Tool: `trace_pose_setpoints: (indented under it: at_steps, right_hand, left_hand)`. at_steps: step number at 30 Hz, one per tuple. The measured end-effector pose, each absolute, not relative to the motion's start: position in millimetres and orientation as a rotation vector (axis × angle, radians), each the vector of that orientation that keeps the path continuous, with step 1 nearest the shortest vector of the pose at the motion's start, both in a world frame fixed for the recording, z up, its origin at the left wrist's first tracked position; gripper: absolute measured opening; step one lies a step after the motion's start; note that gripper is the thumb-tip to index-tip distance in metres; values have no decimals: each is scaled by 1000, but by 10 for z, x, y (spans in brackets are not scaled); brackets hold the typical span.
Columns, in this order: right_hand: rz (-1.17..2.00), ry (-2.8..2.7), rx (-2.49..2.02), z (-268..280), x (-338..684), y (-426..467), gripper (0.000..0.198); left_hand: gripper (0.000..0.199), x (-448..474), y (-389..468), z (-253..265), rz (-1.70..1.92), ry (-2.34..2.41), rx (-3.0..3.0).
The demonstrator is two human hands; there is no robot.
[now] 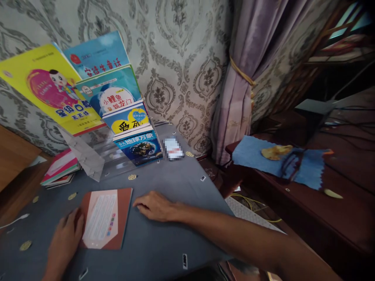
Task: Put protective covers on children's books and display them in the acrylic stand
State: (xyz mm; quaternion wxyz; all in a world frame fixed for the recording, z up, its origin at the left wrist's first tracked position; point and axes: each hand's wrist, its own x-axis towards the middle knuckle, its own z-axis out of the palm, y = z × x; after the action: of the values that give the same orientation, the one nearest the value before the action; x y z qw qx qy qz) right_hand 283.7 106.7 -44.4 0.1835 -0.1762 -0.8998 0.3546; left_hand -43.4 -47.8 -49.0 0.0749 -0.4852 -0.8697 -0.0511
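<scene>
A thin book (124,218) with a brown and pale pink cover lies flat on the grey tablecloth. Against its left edge rests my left hand (66,234), palm down, with the fingers fairly straight and not wrapped round the book. My right hand (155,207) lies on the cloth just right of the book, a small gap away. Its fingers are loosely bent, the index finger points toward the book, and nothing shows in them. Behind the book, a clear tiered stand (88,156) holds several upright children's books, among them a yellow one (43,93) and a blue one with a globe (139,148).
A few stacked books (60,168) lie left of the stand. At its right is a phone-like item (173,148), blurred out. A white cable (14,220) lies at the table's left. Further right, a blue cloth (252,156) lies on a dark red surface (348,203), near a tied curtain (240,86).
</scene>
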Motion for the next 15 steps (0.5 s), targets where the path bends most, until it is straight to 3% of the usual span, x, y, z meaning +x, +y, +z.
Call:
trace_pose_setpoints:
  at_steps: [3, 9, 15]
  right_hand:
    - [979, -2538, -487, -444, 2846, 1058, 31]
    - [839, -2483, -403, -420, 2871, 1000, 26]
    - [499, -2551, -165, -377, 2879, 963, 22]
  left_hand:
    - [69, -512, -443, -671, -353, -2620, -1507]
    - [76, -331, -421, -786, -344, -2610, -1420]
    - [65, 142, -341, -729, -192, -2571, -1404]
